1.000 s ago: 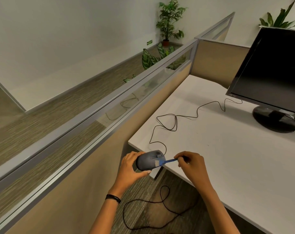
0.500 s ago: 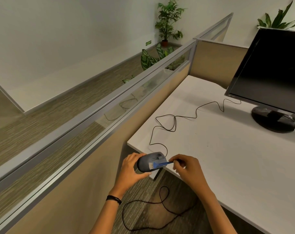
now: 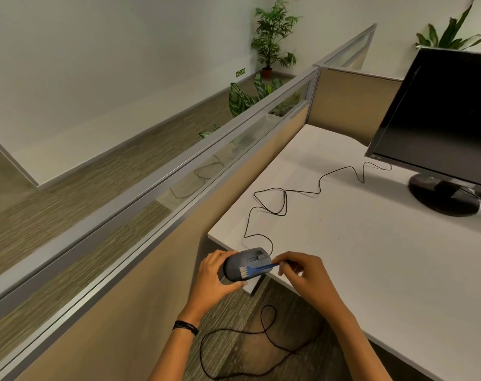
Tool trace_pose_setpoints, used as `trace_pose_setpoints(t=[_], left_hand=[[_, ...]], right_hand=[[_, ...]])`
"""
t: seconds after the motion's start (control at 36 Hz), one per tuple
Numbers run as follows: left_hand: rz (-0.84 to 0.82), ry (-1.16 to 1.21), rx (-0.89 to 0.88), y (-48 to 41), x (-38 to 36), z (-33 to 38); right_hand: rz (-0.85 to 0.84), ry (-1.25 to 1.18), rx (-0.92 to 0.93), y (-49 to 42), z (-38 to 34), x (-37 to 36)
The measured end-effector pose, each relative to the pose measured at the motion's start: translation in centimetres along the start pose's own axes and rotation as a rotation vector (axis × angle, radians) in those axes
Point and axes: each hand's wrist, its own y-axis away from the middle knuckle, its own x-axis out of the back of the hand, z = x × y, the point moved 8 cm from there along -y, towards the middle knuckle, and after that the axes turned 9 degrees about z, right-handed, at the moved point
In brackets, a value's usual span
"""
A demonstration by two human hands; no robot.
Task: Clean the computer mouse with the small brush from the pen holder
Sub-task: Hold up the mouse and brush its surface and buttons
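Note:
A dark grey wired computer mouse (image 3: 244,261) is held in the air just off the front left corner of the white desk (image 3: 371,243). My left hand (image 3: 214,279) grips it from the left and below. My right hand (image 3: 302,276) pinches the blue handle of a small brush (image 3: 257,270). Its white bristles lie on the mouse's rear top. The mouse cable (image 3: 286,199) runs in loops across the desk towards the monitor. No pen holder is in view.
A black monitor (image 3: 440,119) on a round stand (image 3: 442,196) occupies the desk's far right. A beige partition with a glass strip (image 3: 178,188) runs along the desk's left side. Another black cable (image 3: 261,342) loops on the carpet under my arms. Potted plants stand beyond the partition.
The brush head has slid from near the mouse's buttons back towards its rear, and my right hand has followed leftward. My left hand keeps its grip on the mouse.

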Motion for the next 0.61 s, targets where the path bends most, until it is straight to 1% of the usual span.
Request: trace_pose_setpoints(t=[0.06,0.17,0.22,0.28,0.33,0.39,0.44,0.5,0.56,0.61], left_hand=[[0.006,0.022,0.003,0.0,0.1,0.0],[0.016,0.042,-0.005,-0.1,0.4,0.0],[0.021,0.044,-0.014,-0.1,0.5,0.0],[0.023,0.043,-0.018,-0.1,0.5,0.1],[0.027,0.040,-0.023,-0.1,0.5,0.1],[0.025,0.040,-0.026,-0.2,0.4,-0.1],[0.017,0.046,-0.023,-0.3,0.1,-0.2],[0.018,0.063,-0.008,-0.5,0.0,-0.5],[0.020,0.092,0.015,-0.7,-0.3,-0.7],[0.018,0.121,0.032,-0.9,-0.7,-1.0]], right_hand=[[0.032,0.038,-0.034,0.0,0.9,0.2],[0.167,0.108,-0.139,-0.2,2.8,1.9],[0.225,0.100,-0.155,-0.2,3.1,2.7],[0.252,0.042,-0.143,-0.3,2.8,3.2],[0.232,-0.022,-0.111,-0.5,2.2,3.1],[0.167,-0.070,-0.096,-0.6,1.8,2.5],[0.094,-0.109,-0.114,-0.6,2.0,1.7],[0.057,-0.129,-0.141,-0.5,2.5,1.1],[0.081,-0.135,-0.186,-0.3,3.5,1.3],[0.140,-0.129,-0.232,0.0,4.8,1.9]])
